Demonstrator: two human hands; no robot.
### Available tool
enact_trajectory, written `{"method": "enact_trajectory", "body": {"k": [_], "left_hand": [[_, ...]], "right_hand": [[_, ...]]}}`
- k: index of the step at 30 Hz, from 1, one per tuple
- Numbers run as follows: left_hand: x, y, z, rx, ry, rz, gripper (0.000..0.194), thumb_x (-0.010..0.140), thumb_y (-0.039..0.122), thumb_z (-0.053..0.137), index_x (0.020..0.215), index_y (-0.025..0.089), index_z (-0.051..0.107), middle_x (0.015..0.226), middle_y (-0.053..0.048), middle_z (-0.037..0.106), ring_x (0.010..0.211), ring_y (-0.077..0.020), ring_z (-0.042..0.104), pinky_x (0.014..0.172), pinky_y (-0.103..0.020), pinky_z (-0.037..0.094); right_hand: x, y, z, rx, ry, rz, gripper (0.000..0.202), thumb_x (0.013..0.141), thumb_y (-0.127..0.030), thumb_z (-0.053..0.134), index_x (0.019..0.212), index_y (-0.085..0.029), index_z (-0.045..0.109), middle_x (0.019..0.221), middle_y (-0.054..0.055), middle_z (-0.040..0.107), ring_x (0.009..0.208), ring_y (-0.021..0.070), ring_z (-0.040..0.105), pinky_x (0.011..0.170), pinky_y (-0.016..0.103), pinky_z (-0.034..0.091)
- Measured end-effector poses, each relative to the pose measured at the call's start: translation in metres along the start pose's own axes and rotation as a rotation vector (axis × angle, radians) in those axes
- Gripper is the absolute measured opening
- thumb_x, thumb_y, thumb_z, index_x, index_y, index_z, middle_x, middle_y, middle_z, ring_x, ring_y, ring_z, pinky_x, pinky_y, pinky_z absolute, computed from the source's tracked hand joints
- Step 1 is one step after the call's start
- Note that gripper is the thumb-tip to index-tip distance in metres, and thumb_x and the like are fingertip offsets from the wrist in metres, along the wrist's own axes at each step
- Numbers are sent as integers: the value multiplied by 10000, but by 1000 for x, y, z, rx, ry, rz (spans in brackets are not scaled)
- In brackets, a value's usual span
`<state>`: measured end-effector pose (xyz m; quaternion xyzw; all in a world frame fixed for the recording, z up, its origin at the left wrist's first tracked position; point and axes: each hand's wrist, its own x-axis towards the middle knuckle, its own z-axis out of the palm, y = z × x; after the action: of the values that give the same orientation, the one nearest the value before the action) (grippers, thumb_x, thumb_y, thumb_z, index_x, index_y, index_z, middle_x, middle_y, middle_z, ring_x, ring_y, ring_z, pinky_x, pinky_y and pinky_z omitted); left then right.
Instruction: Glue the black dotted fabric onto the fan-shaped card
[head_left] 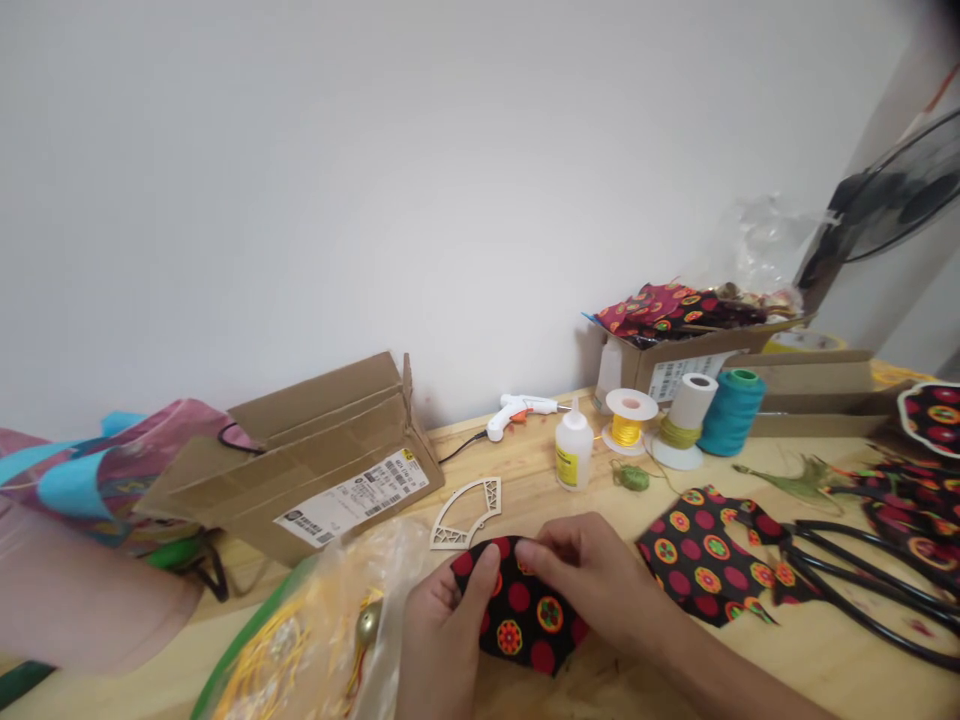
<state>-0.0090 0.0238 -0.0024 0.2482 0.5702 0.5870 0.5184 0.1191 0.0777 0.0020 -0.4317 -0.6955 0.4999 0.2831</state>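
Both my hands hold a small piece of black fabric printed with red dots and orange flower circles, low on the wooden table. My left hand pinches its left edge with the thumb on top. My right hand grips its upper edge from the right. A pale fan-shaped wooden cutout lies just behind the fabric, apart from it.
A larger piece of the same fabric and black scissors lie to the right. Behind stand a glue bottle, a glue gun, yellow, white and teal thread spools, and cardboard boxes. A plastic bag sits left.
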Motion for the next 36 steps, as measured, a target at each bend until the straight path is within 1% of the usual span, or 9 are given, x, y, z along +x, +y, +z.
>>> {"method": "enact_trajectory", "body": {"k": [2,7,11,15,17,22,28,33,36], "left_hand": [[0,0,0,6,10,6,270,606,369,720,750,141,708,595,-39,715,565,-184,648,534,-263,507],[4,-1,-4,6,3,-16,290,609,373,719,776,136,707,626,-48,723,576,-188,652,562,-276,509],[6,-2,-9,-18,24,-32,310,633,402,694,789,134,704,633,-60,724,596,-198,657,577,-294,510],[1,-1,-6,75,3,29,296,615,407,704,742,140,705,620,-50,721,617,-200,657,556,-266,499],[-3,1,-2,107,-13,57,288,612,408,705,730,145,705,624,-44,721,630,-200,658,555,-258,499],[-6,5,-1,95,-3,22,305,622,408,698,779,146,709,683,-57,733,678,-217,667,612,-290,517],[4,2,-7,-61,33,-36,306,643,398,686,787,128,695,620,-62,721,659,-220,672,587,-298,527],[5,0,-5,-56,19,9,325,536,267,781,808,122,679,678,-68,733,641,-205,673,612,-293,535],[1,4,-4,-92,7,-15,282,585,292,749,801,122,689,662,-73,730,660,-212,676,618,-296,536]], "right_hand": [[-1,-1,1,-5,-15,7,285,714,-363,553,513,-179,468,489,-52,373,477,93,329,423,218,207],[3,6,-1,31,40,33,429,810,-433,397,456,-194,352,467,-63,256,438,84,257,407,220,189],[6,9,-8,71,131,56,458,864,-481,281,701,-172,577,525,-11,523,473,126,476,461,227,344],[3,4,-3,54,85,11,266,750,-434,555,747,-193,668,647,-4,630,612,152,551,550,231,378],[2,4,0,54,51,13,251,723,-412,591,689,-180,680,604,-11,614,578,141,529,512,222,351],[6,10,-5,109,80,111,555,865,-496,291,630,-139,645,522,8,551,483,122,474,456,227,313],[3,3,-9,113,-17,73,345,730,-443,546,555,-147,575,481,-45,421,459,88,336,431,218,240],[3,2,-7,133,0,39,298,722,-400,527,546,-161,505,505,-47,398,481,86,310,444,219,232],[3,-1,-7,151,-14,29,305,702,-420,522,528,-173,481,485,-58,364,467,83,286,434,220,217]]}}
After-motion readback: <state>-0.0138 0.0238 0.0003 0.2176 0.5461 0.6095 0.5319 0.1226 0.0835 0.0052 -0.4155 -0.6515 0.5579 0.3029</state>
